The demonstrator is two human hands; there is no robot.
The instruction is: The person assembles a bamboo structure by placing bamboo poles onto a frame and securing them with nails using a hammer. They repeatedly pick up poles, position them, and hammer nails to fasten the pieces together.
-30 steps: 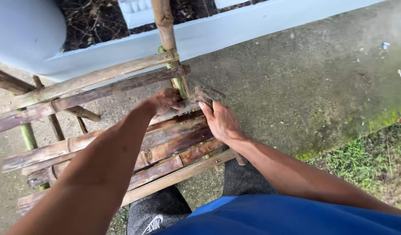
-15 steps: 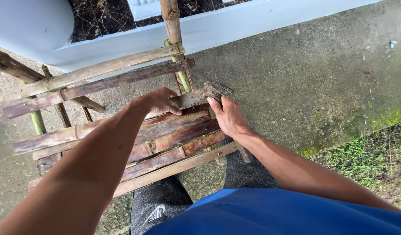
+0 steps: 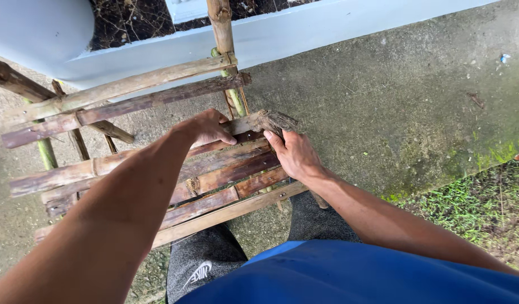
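A weathered bamboo bench (image 3: 214,180) with several split slats stands in front of me on concrete. My left hand (image 3: 207,126) presses down on the rear slat (image 3: 73,171), fingers curled over it. My right hand (image 3: 293,155) lies on the slats' right ends, its fingertips touching the frayed, rotten end of that rear slat (image 3: 273,120). An upright bamboo post (image 3: 223,34) rises behind both hands, tied to two horizontal back rails (image 3: 130,93).
A pale blue low wall (image 3: 327,28) runs behind the bench, with dark soil beyond it. Mossy concrete ground (image 3: 383,101) spreads to the right, with a grass patch (image 3: 473,208) at lower right. My grey-trousered legs (image 3: 203,264) and blue shirt are below the bench.
The view shifted slightly, with the bench a little lower in view. Both hands stay on the rear slat's right end; the right hand's fingers slid closer to the frayed tip.
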